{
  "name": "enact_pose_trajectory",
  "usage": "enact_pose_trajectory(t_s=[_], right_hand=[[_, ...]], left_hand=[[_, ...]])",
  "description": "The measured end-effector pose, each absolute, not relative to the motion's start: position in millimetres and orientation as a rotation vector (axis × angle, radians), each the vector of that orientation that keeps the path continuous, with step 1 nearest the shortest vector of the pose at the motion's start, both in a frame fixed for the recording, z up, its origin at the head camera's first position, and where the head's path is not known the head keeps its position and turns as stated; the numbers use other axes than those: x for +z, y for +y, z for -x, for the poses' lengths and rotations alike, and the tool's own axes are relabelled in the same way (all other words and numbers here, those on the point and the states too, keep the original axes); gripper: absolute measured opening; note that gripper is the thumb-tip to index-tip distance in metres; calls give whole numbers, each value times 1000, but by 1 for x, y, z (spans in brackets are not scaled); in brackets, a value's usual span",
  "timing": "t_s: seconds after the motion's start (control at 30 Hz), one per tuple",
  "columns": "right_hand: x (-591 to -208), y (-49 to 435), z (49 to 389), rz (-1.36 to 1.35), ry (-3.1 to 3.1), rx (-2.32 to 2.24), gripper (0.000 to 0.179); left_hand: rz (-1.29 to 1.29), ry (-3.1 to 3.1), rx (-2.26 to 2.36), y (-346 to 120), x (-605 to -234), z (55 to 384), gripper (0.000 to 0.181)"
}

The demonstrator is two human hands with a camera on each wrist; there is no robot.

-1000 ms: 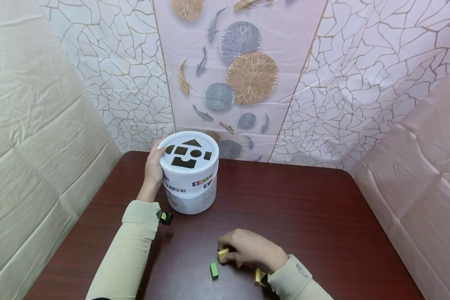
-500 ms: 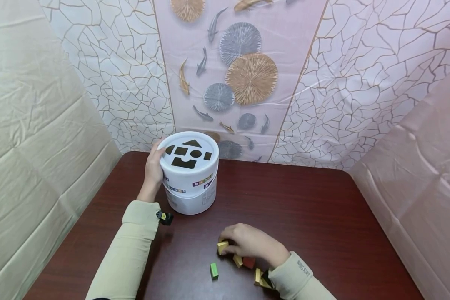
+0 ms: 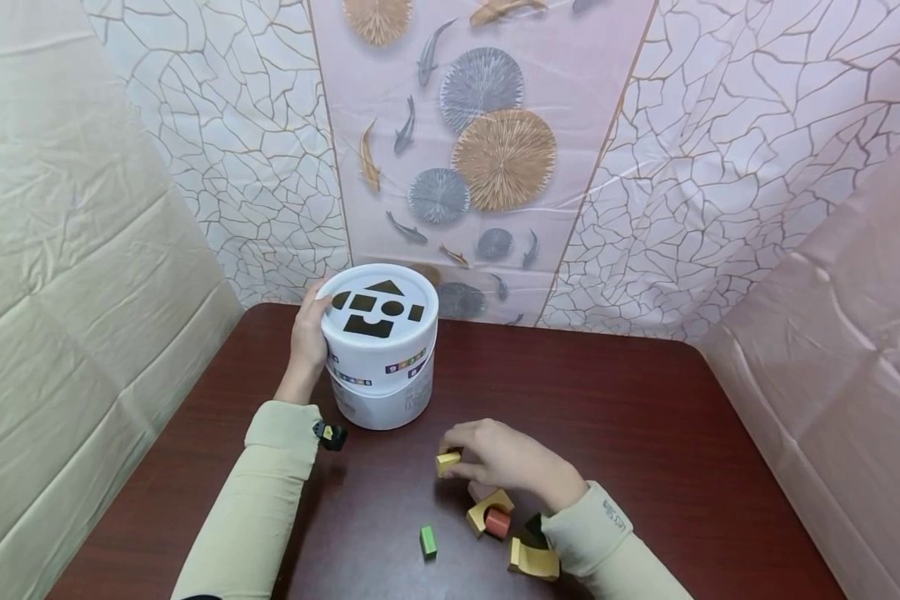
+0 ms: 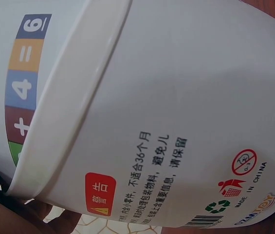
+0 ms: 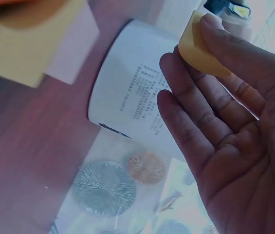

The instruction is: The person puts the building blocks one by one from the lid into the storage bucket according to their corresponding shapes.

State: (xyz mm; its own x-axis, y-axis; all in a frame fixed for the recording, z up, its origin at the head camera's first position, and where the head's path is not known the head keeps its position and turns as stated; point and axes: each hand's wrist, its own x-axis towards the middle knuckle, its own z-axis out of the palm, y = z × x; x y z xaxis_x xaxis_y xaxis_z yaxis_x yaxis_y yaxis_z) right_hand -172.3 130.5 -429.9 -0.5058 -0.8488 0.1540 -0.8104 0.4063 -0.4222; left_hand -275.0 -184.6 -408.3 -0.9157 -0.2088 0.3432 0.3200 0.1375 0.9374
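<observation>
My right hand (image 3: 504, 457) pinches a yellow half-round block (image 5: 195, 46) between thumb and fingertips, raised over the table. In the right wrist view its ring and little fingers are held away from the block. My left hand (image 3: 309, 337) holds the side of a white bucket (image 3: 381, 400), with fingers at the rim of its lid (image 3: 420, 287). Shape cut-outs pierce that lid: a triangle, square, circle and others. In the left wrist view the bucket wall (image 4: 176, 73) fills most of the frame, with fingers at the lower left corner.
Below the right hand lie a yellow arch block (image 3: 476, 520), a red cylinder (image 3: 497, 523) in its hollow and a pink block (image 3: 483, 490). Another yellow arch (image 3: 534, 563) lies by the right cuff. A green block (image 3: 428, 542) stands apart to the left. Patterned cloth surrounds the table.
My right hand has lifted the yellow half-round block and moved it toward the back of the table, uncovering the arch, the red cylinder and the pink block. My left hand stays at the bucket.
</observation>
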Motion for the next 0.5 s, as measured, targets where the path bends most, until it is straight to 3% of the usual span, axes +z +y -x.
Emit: enact_pose_trajectory(t_s=[0.5], right_hand=[[-387,113,198,1693,2638,-826,18]], left_hand=[[98,-2027,-1845,-185,-407,275,52]])
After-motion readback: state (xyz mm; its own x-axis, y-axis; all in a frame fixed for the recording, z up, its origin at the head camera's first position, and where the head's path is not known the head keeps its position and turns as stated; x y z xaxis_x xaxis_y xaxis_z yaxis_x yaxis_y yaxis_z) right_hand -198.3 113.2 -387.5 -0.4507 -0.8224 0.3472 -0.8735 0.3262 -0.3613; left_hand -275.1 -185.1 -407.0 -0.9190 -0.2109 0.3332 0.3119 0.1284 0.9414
